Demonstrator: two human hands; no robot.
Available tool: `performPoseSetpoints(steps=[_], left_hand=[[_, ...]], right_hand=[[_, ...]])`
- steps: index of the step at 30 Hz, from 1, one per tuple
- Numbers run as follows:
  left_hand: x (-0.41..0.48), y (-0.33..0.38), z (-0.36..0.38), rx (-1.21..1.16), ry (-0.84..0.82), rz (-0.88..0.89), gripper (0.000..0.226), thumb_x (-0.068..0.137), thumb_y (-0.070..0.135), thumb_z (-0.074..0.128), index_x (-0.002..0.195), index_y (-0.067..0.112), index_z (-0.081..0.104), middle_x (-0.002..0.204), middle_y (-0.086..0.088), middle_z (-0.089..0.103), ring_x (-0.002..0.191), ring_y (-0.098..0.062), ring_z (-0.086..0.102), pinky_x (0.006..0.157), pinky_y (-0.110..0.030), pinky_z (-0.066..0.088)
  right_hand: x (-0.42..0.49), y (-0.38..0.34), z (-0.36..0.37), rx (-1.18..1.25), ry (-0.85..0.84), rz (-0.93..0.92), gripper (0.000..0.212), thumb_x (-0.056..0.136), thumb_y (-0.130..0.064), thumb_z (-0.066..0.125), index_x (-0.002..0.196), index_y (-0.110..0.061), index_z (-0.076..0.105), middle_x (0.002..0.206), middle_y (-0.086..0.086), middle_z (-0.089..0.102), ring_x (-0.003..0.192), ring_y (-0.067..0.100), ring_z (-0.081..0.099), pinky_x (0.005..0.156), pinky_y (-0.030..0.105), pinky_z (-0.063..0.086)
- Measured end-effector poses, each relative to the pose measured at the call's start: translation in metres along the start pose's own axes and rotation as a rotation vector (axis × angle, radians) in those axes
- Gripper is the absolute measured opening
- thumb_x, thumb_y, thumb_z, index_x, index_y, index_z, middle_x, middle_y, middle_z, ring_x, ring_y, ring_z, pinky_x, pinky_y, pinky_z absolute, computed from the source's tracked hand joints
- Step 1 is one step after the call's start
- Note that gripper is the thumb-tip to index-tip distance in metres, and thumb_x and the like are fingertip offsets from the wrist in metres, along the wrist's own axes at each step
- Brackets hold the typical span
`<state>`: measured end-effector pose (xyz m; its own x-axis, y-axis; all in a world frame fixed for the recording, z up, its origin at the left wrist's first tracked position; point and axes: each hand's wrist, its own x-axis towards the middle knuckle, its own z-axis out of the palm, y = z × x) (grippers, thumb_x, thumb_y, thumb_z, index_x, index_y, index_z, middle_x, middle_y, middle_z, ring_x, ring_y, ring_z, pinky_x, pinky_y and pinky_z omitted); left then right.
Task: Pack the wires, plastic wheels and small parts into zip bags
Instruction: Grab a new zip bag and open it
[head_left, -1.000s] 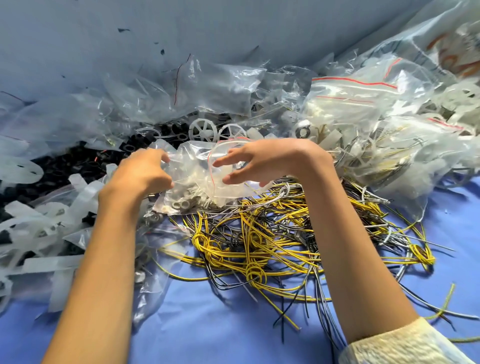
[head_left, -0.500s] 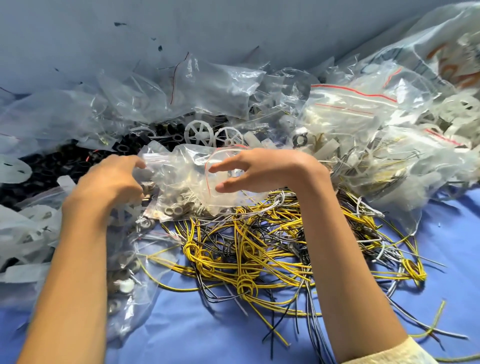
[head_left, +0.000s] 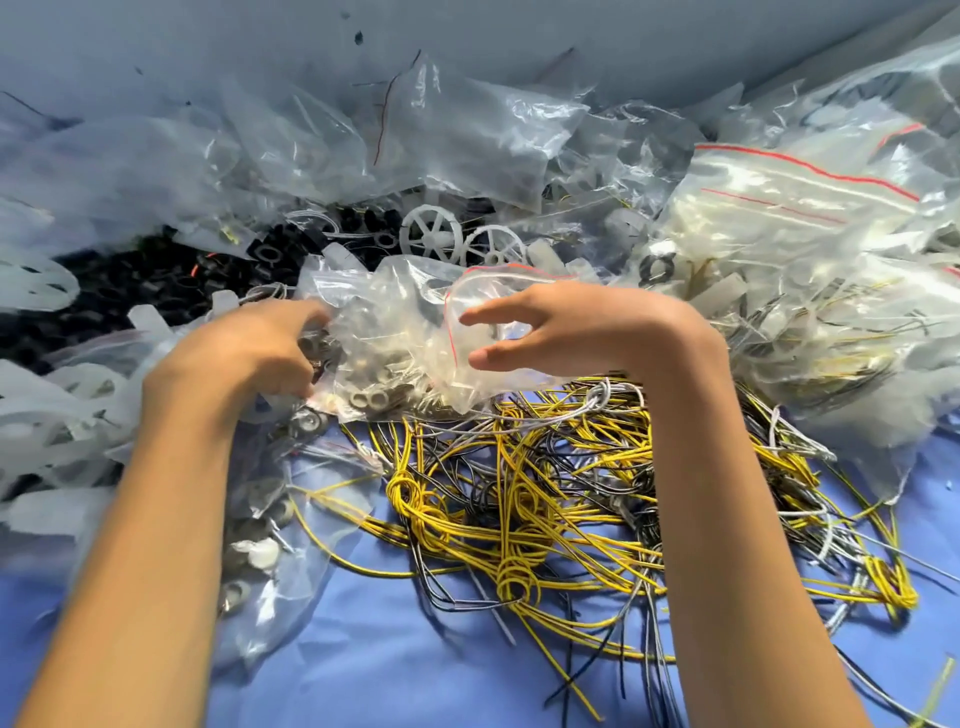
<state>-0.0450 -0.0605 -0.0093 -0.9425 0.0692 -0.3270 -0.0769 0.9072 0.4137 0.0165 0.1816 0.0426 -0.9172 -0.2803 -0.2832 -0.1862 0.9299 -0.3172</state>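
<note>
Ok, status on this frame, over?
Left hand pinching small parts. Right hand holds zip bag mouth open. Wire tangle underneath, unpacked.

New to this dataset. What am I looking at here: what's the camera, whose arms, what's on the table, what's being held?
There is no robot. A person wears a wide-angle camera on the head, so the single view looks forward and down at their own two bare hands.

The right hand holds open the mouth of a clear zip bag with a red seal line. The bag already holds small pale ring-shaped parts. The left hand is closed at the bag's left edge; whether it grips the bag or loose parts is hard to tell.

On the blue cloth lies a tangle of yellow, black and grey wires. Behind the bag are white spoked plastic wheels, a heap of small black parts, and many more clear bags, some filled.
</note>
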Motion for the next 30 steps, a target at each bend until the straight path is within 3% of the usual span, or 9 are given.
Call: performPoseSetpoints(steps=[4,9,13,18,21,24,26,28,30], left_hand=[[-0.002,0.0,0.001,0.055,0.004,0.002,0.08,0.075,-0.007,0.067,0.138,0.032,0.037,0.11,-0.003,0.05,0.082,-0.026,0.058,0.057,-0.037,0.056],[0.002,-0.004,0.003,0.078,0.004,0.01,0.084,0.073,-0.01,0.065,0.138,0.033,0.035,0.123,-0.007,0.051,0.089,-0.029,0.058,0.062,-0.047,0.059],[0.003,-0.003,0.005,0.169,0.038,0.024,0.086,0.073,-0.007,0.065,0.141,0.034,0.031,0.127,-0.007,0.051,0.084,-0.026,0.057,0.053,-0.034,0.053],[0.006,-0.007,0.007,0.094,0.04,0.016,0.089,0.072,-0.013,0.064,0.141,0.035,0.033,0.123,-0.005,0.053,0.076,-0.027,0.061,0.05,-0.041,0.057],[0.011,-0.015,0.009,0.048,0.046,0.01,0.088,0.071,-0.01,0.071,0.139,0.035,0.037,0.126,-0.001,0.054,0.072,-0.019,0.059,0.036,-0.025,0.046],[0.014,-0.02,0.008,0.048,0.066,0.014,0.088,0.068,-0.003,0.078,0.137,0.037,0.04,0.124,0.003,0.054,0.074,-0.014,0.058,0.038,-0.024,0.045],[0.016,-0.023,0.006,0.133,0.107,0.037,0.086,0.064,0.004,0.08,0.133,0.038,0.043,0.115,0.001,0.058,0.075,-0.018,0.056,0.05,-0.024,0.044],[0.017,-0.024,0.006,0.176,0.125,0.038,0.084,0.062,0.007,0.078,0.131,0.039,0.044,0.108,0.0,0.058,0.076,-0.02,0.055,0.055,-0.024,0.042],[0.019,-0.026,0.007,0.19,0.12,0.038,0.085,0.062,0.008,0.079,0.133,0.039,0.042,0.119,-0.002,0.06,0.082,-0.021,0.055,0.061,-0.027,0.043]], right_hand=[[0.007,-0.002,-0.003,0.038,-0.005,-0.029,0.052,0.09,-0.055,0.051,0.14,-0.044,0.04,0.147,-0.011,0.041,0.128,0.01,0.044,0.086,0.018,0.028],[0.009,0.006,0.0,0.131,-0.027,-0.037,0.052,0.09,-0.053,0.053,0.14,-0.042,0.041,0.151,-0.014,0.035,0.129,0.01,0.045,0.104,0.023,0.034],[0.009,0.016,0.002,0.217,-0.03,-0.057,0.05,0.091,-0.05,0.053,0.139,-0.041,0.043,0.152,-0.017,0.032,0.129,0.009,0.045,0.106,0.028,0.037],[0.01,0.019,0.003,0.335,-0.023,-0.043,0.047,0.089,-0.05,0.056,0.135,-0.044,0.047,0.145,-0.014,0.043,0.099,0.007,0.062,0.083,0.021,0.053],[0.012,0.022,0.005,0.382,-0.021,-0.049,0.048,0.089,-0.05,0.057,0.135,-0.044,0.046,0.141,-0.013,0.047,0.089,0.003,0.062,0.073,0.011,0.052],[0.016,0.026,0.007,0.437,-0.029,-0.052,0.049,0.089,-0.048,0.057,0.136,-0.042,0.046,0.14,-0.01,0.049,0.105,0.011,0.061,0.084,0.026,0.055],[0.017,0.03,0.009,0.467,-0.032,-0.062,0.049,0.089,-0.047,0.058,0.137,-0.04,0.047,0.142,-0.012,0.046,0.115,0.012,0.056,0.09,0.032,0.054],[0.018,0.033,0.01,0.471,-0.027,-0.085,0.05,0.09,-0.046,0.057,0.138,-0.037,0.046,0.147,-0.017,0.04,0.126,0.009,0.047,0.1,0.032,0.048],[0.018,0.034,0.01,0.454,-0.018,-0.11,0.05,0.091,-0.045,0.056,0.139,-0.036,0.045,0.15,-0.02,0.034,0.132,0.005,0.04,0.106,0.029,0.039]])
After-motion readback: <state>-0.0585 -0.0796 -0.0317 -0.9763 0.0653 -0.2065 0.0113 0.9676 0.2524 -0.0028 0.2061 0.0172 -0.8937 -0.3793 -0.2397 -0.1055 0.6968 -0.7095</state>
